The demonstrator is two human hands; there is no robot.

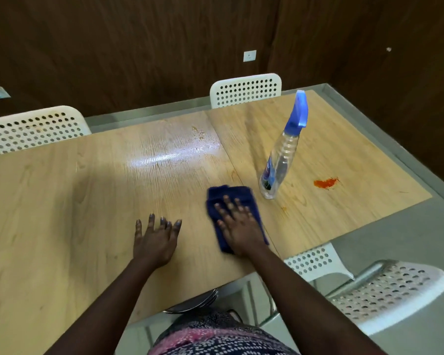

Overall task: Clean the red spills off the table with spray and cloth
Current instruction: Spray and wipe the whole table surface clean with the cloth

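My right hand (pixel 237 226) lies flat on a folded dark blue cloth (pixel 228 194), pressing it onto the light wooden table (pixel 62 201) near the front edge. My left hand (pixel 155 239) rests on the bare wood just left of the cloth, fingers spread and straight. A clear spray bottle (pixel 282 160) with a blue trigger head stands upright beyond the cloth, to its right. A red spill (pixel 326 183) marks the right table panel, right of the bottle. A wet, shiny patch (pixel 174 152) with droplets covers the middle of the table.
White perforated chairs stand around the table: one at the far left (pixel 31 129), one at the far side (pixel 245 89), and two at the near right (pixel 390 290). A dark wooden wall (pixel 139 47) rises behind. Grey floor (pixel 408 226) shows to the right.
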